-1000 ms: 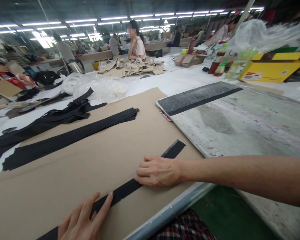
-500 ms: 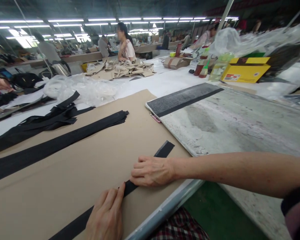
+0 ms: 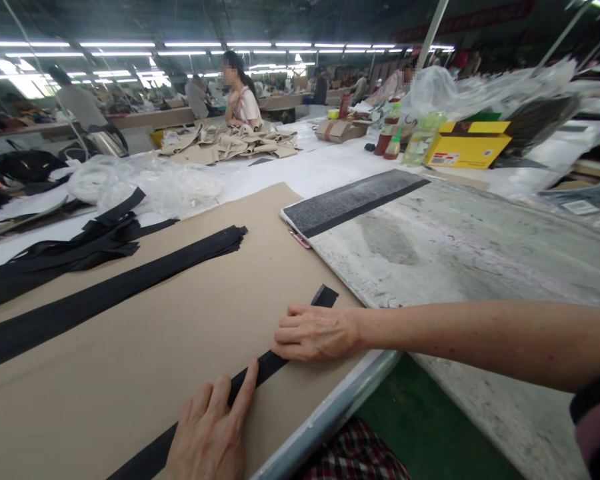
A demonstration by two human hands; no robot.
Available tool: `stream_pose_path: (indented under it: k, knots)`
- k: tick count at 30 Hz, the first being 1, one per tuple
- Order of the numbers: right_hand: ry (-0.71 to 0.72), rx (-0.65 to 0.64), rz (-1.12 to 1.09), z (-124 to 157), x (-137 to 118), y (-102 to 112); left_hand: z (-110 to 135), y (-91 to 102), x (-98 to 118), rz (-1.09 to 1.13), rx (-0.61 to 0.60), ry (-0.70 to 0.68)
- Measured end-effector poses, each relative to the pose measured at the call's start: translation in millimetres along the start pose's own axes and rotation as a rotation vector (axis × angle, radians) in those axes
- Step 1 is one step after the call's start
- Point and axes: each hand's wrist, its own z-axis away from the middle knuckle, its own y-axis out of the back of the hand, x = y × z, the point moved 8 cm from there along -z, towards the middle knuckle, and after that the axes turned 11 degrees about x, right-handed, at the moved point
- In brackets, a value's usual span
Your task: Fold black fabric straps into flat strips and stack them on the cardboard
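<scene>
Item: one black strip (image 3: pixel 271 367), lying slantwise on the tan sheet (image 3: pixel 155 347) near the table edge (image 3: pixel 330 420), under both hands. Item: left hand (image 3: pixel 213 427), fingers spread, index on the strip; right hand (image 3: pixel 317 332), fingers curled over it, whether pinching I cannot tell remotely. I would press evenly, keeping it straight and flat.

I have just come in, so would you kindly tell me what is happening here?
One black strip lies on a brown sheet. The person's left-hand grip rests on it, and their right-hand grip lies over it, near its far end. A stack of black strips lies beyond.
</scene>
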Motion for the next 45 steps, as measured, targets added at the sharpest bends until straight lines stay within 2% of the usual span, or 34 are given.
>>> stream_pose_path:
  k: [3,6,10,14,19,24,29,38,42,45]
  knots:
    - [-0.014,-0.02,0.0,6.3,2.5,3.7,-0.3,1.8,-1.5,0.008,0.009,-0.008]
    - [-0.013,-0.027,0.003,10.0,3.3,5.6,-10.4,10.5,0.4,0.037,0.106,-0.004]
    - [-0.009,-0.014,0.018,11.9,3.3,4.8,-34.0,15.5,20.3,0.161,0.239,-0.028]
    - [-0.003,-0.017,0.022,15.5,5.2,4.2,-43.9,-0.6,40.5,0.255,0.186,-0.065]
    - [0.03,-0.023,0.023,26.0,10.1,7.5,-38.7,-10.1,42.9,0.214,0.147,-0.098]
    - [0.022,-0.032,0.05,37.8,14.8,13.2,-45.4,-4.1,47.6,0.17,0.132,-0.083]
    - [0.004,-0.051,0.081,48.0,18.4,19.3,-56.5,0.8,53.5,0.099,0.047,-0.015]
    - [-0.033,-0.083,0.103,60.1,23.1,27.0,-71.3,2.7,58.6,0.067,-0.034,-0.018]
    - [-0.091,-0.103,0.087,63.0,28.5,28.3,-78.0,7.1,57.1,0.093,-0.027,0.03]
    - [-0.138,-0.115,0.071,63.1,32.5,26.7,-84.7,15.8,55.7,0.131,0.037,0.085]
